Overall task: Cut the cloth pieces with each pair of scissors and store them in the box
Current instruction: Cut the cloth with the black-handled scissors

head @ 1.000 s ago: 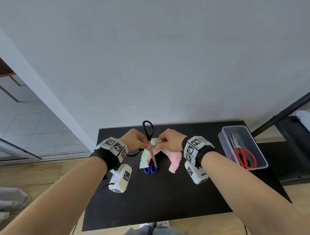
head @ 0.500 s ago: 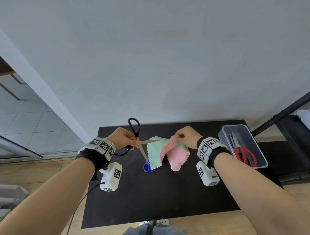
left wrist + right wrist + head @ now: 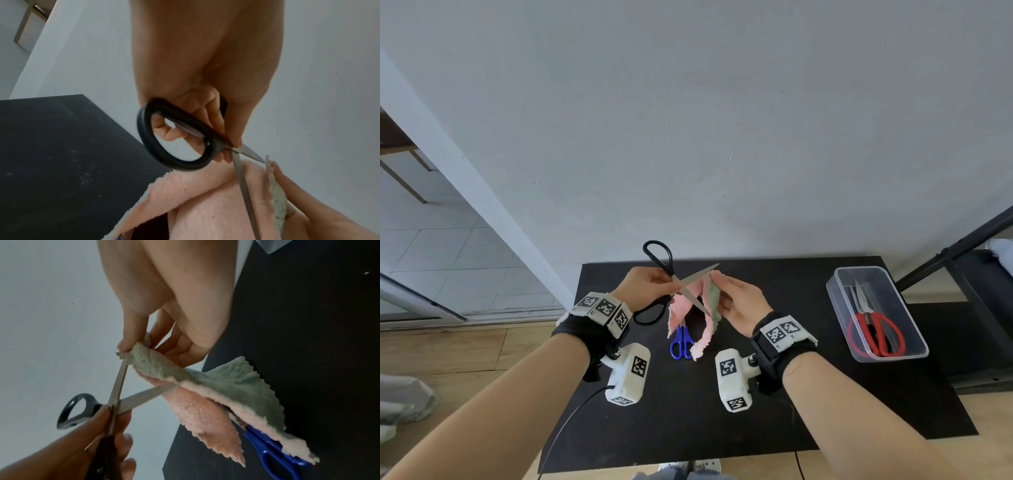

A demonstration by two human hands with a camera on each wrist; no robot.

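My left hand (image 3: 654, 286) grips the black-handled scissors (image 3: 697, 274) above the black table, fingers through the handle (image 3: 185, 164). The blades (image 3: 144, 395) stand open and straddle the top edge of a cloth that is pink on one side and green on the other (image 3: 714, 301). My right hand (image 3: 726, 293) pinches that cloth (image 3: 226, 379) at its upper corner, so it hangs folded with the pink face (image 3: 205, 203) toward the scissors. Blue-handled scissors (image 3: 681, 335) lie on the table under the hanging cloth, partly hidden by it.
A clear plastic box (image 3: 873, 277) stands at the table's right edge with red-handled scissors (image 3: 863, 303) inside. The black table (image 3: 791, 394) is backed by a grey wall. A dark frame rises to the far right.
My hands drew apart and the blades opened, then came back together. The cloth now hangs folded from my right hand with the open blades set across its top edge.
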